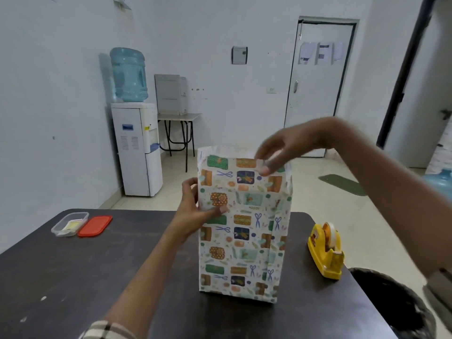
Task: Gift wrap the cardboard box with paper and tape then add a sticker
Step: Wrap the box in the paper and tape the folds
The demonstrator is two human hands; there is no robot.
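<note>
The box [244, 241] stands upright on the dark table [97, 277], wrapped in white paper printed with gifts and scissors. The paper's top end stands open above the box. My left hand [193, 211] grips the wrapped box's left side, thumb on the front face. My right hand [276, 152] is at the paper's upper right rim, with thumb and fingers pinching the top edge. A yellow tape dispenser [326, 253] sits on the table to the right of the box. A clear tub [69, 223] at the far left holds small sheets, possibly stickers.
A red lid [95, 225] lies beside the clear tub. A dark bin [391, 304] stands off the table's right front corner. Behind the table are a water cooler [137, 148], a small desk [178, 118] and a closed door [318, 89].
</note>
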